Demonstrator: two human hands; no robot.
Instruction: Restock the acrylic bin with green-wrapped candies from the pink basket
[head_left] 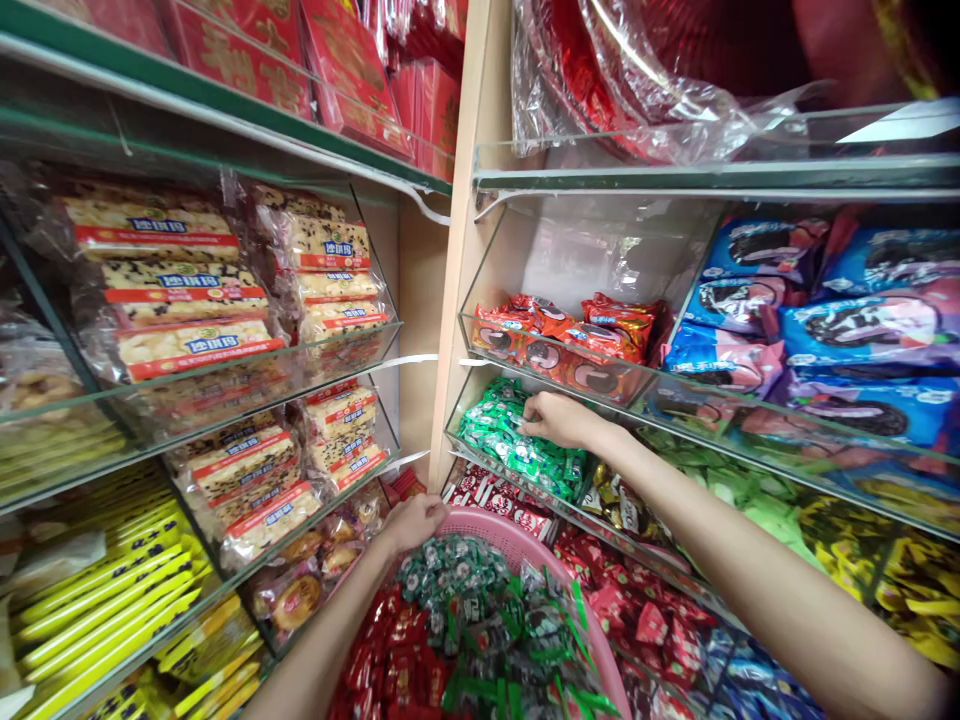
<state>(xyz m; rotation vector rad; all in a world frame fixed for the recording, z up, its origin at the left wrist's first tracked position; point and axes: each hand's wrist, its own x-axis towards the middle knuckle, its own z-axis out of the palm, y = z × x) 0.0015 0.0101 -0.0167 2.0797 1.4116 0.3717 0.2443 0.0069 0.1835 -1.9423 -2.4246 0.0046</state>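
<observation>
My left hand [416,522] grips the far left rim of a pink plastic basket [602,640], its fingers closed over the edge. Inside the basket are dark green wrapped candies [450,575] and red wrapped candies [394,655]. My right hand [553,418] reaches into a glass-fronted shelf bin, low over a heap of bright green wrapped candies [510,440]. Its fingers are curled down against the heap; whatever is between them is hidden. Just above that hand, another bin holds orange-red packets [585,335].
Glass dividers and ledges [525,475] edge the bins around my right arm. Packaged puffed-rice bars [180,270] fill the left shelves. Blue cookie packs [870,320] sit at right. Below are red-and-white packets [495,495] and gold-wrapped candies [619,505]. A wooden post [454,250] divides the shelves.
</observation>
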